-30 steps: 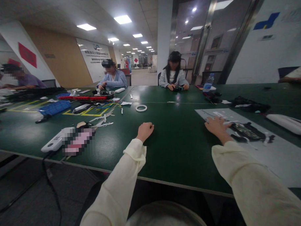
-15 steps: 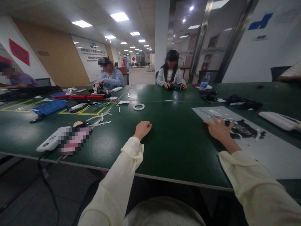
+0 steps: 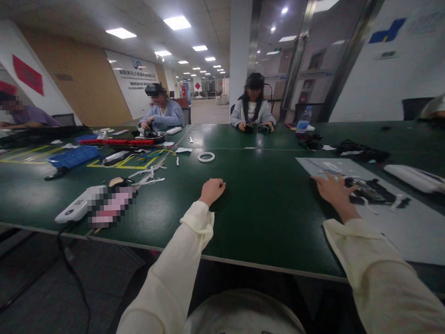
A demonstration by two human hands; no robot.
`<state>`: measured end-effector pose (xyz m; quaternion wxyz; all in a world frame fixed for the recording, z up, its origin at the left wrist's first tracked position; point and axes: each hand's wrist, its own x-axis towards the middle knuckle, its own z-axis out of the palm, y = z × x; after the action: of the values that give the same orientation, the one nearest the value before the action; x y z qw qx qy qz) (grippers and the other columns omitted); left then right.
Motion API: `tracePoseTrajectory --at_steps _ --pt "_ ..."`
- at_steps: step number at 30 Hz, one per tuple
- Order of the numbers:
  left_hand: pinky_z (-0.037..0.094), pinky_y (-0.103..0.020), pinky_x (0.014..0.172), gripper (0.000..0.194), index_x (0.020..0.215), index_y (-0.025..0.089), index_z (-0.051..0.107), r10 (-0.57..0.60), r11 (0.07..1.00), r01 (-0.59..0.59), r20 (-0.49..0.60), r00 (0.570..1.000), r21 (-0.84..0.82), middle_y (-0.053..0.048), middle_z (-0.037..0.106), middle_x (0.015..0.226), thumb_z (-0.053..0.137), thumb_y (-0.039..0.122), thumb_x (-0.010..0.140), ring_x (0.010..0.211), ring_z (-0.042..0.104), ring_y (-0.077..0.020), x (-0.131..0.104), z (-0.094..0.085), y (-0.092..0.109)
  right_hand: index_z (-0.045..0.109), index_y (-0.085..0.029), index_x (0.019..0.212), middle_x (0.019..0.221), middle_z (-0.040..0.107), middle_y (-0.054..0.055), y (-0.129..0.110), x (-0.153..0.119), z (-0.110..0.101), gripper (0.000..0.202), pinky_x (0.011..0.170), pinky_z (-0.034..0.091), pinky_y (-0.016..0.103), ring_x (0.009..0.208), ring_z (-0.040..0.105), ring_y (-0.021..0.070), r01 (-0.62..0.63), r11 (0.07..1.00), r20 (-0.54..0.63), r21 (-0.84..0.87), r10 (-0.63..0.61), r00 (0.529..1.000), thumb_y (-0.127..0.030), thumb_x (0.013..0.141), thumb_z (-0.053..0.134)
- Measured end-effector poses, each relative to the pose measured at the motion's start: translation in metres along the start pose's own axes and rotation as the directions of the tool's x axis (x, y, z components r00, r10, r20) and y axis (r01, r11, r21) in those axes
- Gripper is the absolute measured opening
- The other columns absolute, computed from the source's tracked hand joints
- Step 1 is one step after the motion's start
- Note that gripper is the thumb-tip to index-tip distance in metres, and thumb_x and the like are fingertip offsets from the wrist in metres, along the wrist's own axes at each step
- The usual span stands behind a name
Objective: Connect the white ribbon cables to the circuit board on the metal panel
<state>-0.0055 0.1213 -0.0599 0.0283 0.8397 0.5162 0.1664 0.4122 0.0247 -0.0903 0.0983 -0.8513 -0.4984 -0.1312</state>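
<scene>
My left hand (image 3: 212, 191) rests on the green table (image 3: 260, 209) with its fingers curled into a loose fist. Nothing shows in it. Over at the right, my right hand (image 3: 333, 190) lies with fingers spread on a light grey board (image 3: 421, 228). Its outer fingers reach the board's left edge. Just beside its thumb sits a black device with exposed parts (image 3: 372, 191) and white strips on the board; whether the thumb touches it I cannot tell.
A white tape roll (image 3: 206, 157) lies ahead of my left hand. Leftward are a white power strip (image 3: 80, 205), a blurred pink item (image 3: 112, 207), and a blue bin (image 3: 74, 156). A water bottle (image 3: 304, 119) stands far right. Two people sit opposite, handling dark items.
My right hand has moved right, and the grey board with the black device has shifted right along with it. My left hand has stayed in place.
</scene>
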Motion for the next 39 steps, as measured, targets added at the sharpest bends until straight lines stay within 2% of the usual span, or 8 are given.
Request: tracePoseTrajectory --at_steps 6,15,24,33,39 --pt "0.041 -0.024 0.065 0.029 0.081 0.019 0.063 -0.010 1.000 0.010 0.021 1.000 -0.007 -0.005 0.065 0.080 0.041 0.036 0.089 0.075 0.060 -0.0155 0.000 -0.001 0.001 0.050 -0.035 0.126 0.140 0.032 0.005 0.005 -0.003 0.001 0.044 0.091 0.016 0.071 0.128 0.018 0.0355 0.011 0.999 0.001 -0.047 -0.011 1.000 -0.030 0.089 0.027" --pt "0.039 -0.024 0.059 0.029 0.077 0.019 0.062 0.040 0.999 -0.040 -0.021 0.999 0.005 -0.004 0.064 0.076 0.041 0.036 0.088 0.069 0.059 -0.0161 0.003 0.005 -0.005 0.052 -0.038 0.123 0.141 0.032 0.003 0.007 -0.002 0.001 0.043 0.092 0.018 0.070 0.129 0.020 0.0338 -0.056 0.998 -0.004 -0.037 0.056 0.998 -0.032 0.090 0.025" --pt "0.040 -0.023 0.061 0.028 0.077 0.018 0.061 0.027 0.998 -0.026 0.005 1.000 -0.054 -0.004 0.064 0.076 0.041 0.034 0.089 0.069 0.059 -0.0140 0.001 0.002 -0.003 0.057 -0.035 0.119 0.137 0.036 0.007 0.017 0.000 0.004 0.040 0.091 0.018 0.069 0.127 0.022 0.0362 -0.076 0.997 -0.036 -0.001 0.076 0.996 -0.032 0.090 0.029" --pt "0.041 -0.024 0.064 0.029 0.080 0.019 0.062 0.023 1.000 -0.023 0.018 1.000 0.020 -0.004 0.065 0.081 0.042 0.038 0.088 0.074 0.060 -0.0158 0.003 0.004 -0.006 0.055 -0.038 0.119 0.139 0.031 0.003 0.024 0.005 0.009 0.039 0.094 0.013 0.067 0.130 0.014 0.0331 -0.166 0.985 -0.020 -0.039 0.165 0.986 -0.035 0.092 0.026" --pt "0.041 -0.024 0.063 0.029 0.079 0.019 0.062 0.045 0.999 -0.045 0.013 0.999 -0.001 -0.004 0.065 0.078 0.040 0.035 0.089 0.071 0.060 -0.0148 0.002 0.004 -0.006 0.055 -0.033 0.120 0.140 0.028 0.005 0.028 0.005 0.006 0.040 0.095 0.015 0.066 0.131 0.011 0.0329 -0.162 0.987 0.035 0.011 0.161 0.986 -0.036 0.091 0.027"
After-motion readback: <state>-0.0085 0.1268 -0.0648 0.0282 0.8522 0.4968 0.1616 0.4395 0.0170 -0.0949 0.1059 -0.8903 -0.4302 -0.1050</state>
